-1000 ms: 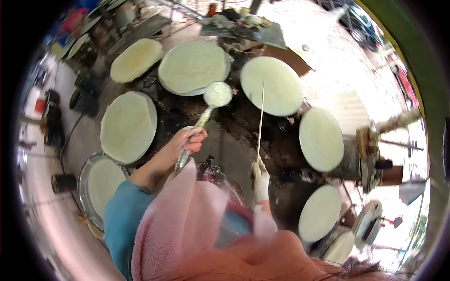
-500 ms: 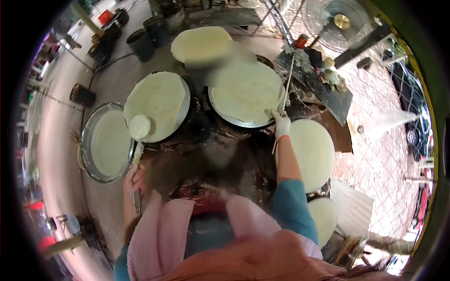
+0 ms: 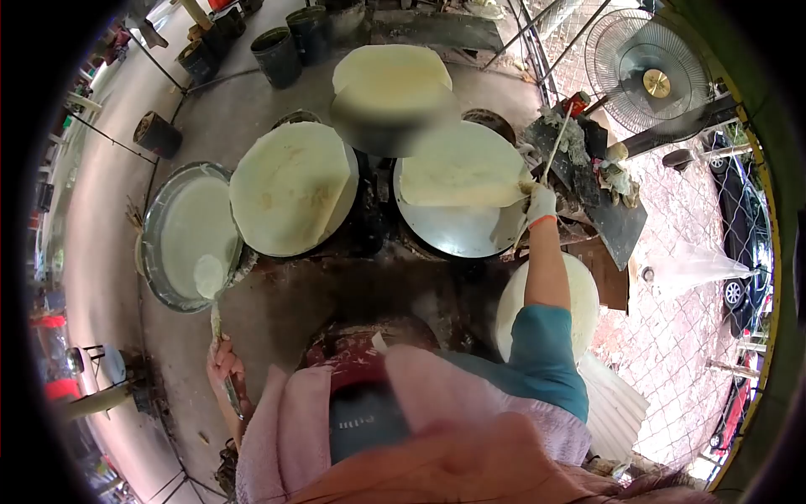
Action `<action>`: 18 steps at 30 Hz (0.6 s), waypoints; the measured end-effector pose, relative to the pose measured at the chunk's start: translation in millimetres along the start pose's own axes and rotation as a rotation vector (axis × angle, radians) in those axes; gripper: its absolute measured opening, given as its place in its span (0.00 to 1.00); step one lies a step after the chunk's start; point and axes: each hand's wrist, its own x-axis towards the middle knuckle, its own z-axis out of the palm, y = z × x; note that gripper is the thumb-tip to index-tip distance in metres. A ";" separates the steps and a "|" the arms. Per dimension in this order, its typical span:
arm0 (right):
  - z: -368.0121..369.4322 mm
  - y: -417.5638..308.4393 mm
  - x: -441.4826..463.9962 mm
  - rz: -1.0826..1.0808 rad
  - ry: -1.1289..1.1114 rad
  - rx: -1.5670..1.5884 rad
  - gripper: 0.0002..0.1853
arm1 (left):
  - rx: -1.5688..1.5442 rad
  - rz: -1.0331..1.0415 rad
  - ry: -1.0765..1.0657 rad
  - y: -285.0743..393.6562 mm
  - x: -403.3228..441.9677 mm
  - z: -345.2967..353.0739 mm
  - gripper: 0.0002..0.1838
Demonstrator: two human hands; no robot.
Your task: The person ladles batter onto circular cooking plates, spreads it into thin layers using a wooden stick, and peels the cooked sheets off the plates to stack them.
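My left hand [image 3: 225, 363] is wrapped round the handle of a ladle [image 3: 209, 275], whose bowl lies over the pale batter in a large metal basin [image 3: 154, 273]. My right hand [image 3: 541, 204], in a white glove, grips a long thin stick [image 3: 557, 149]. Beside it, a pale round sheet [image 3: 462, 164] covers the back part of a round pan [image 3: 460, 233], with the shiny front surface bare. Another sheet [image 3: 290, 189] covers the pan to the left. A blurred patch hides part of a third sheet [image 3: 390, 67] behind.
Another pale round [image 3: 512, 311] lies under my right forearm. A wire-guarded fan [image 3: 655, 82] stands at the back right, near a dark board [image 3: 620, 227] with cloths on it. Dark buckets [image 3: 275, 57] stand at the back left. A chain-link fence runs along the right.
The view has swung left. The ladle has moved from over the left sheet to the basin. The sheet beside my right hand has shifted back, baring the pan's front.
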 end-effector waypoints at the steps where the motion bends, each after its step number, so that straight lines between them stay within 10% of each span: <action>1: 4.1 -6.6 10.7 0.052 0.012 0.036 0.03 | -0.011 0.000 -0.009 3.9 3.8 -2.1 0.16; 7: 9.9 -69.9 58.5 0.078 -0.098 0.307 0.18 | -0.074 0.018 -0.029 22.9 13.5 -14.6 0.16; 18: 128.3 -170.0 30.8 -0.283 -0.052 0.070 0.05 | -0.246 0.024 -0.094 47.5 14.9 -50.7 0.16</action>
